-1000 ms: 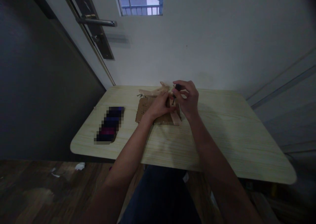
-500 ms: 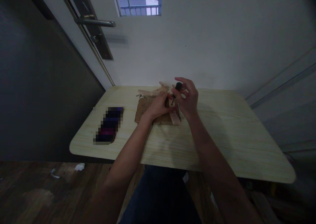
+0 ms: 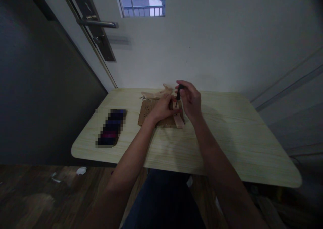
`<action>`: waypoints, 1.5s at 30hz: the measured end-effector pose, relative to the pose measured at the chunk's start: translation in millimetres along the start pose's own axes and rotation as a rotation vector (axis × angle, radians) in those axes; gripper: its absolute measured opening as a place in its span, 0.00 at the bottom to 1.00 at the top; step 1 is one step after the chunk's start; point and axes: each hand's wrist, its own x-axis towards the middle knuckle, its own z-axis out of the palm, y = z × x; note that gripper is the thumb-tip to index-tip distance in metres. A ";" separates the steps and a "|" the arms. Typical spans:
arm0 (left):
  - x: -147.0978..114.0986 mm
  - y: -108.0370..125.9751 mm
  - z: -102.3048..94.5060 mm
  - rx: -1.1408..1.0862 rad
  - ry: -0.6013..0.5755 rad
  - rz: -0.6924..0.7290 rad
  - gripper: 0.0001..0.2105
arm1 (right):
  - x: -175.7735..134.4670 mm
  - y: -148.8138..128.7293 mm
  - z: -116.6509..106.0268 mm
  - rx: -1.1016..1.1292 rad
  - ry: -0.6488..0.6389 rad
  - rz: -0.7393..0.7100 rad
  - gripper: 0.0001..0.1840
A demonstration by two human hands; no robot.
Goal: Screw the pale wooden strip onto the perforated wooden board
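My right hand (image 3: 192, 101) is closed around the black handle of a screwdriver (image 3: 179, 93), which stands nearly upright, slightly tilted. Its tip points down at a screw on a pale wooden strip (image 3: 179, 121); whether the tip sits in the screw head is too small to tell. Under the strip lies a brown cardboard piece (image 3: 144, 112) with small holes at its left. With thumb and fingers on either side of the strip, my left hand (image 3: 163, 108) grips it against the cardboard. The left fingertips are partly hidden.
Behind the cardboard lie more pale wooden pieces (image 3: 152, 95), with small dark screws (image 3: 142, 98) beside them. A blurred-out phone (image 3: 112, 127) rests on the left of the light wooden table (image 3: 227, 131). A white door with a handle (image 3: 101, 23) rises behind the table.
The screwdriver has become more upright, and my right fingers have shifted slightly left around its handle. My left hand, the strip and the cardboard stay in place.
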 end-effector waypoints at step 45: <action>-0.4 0.7 0.0 -0.007 0.001 0.000 0.18 | -2.4 3.5 -0.7 -0.050 0.083 -0.063 0.13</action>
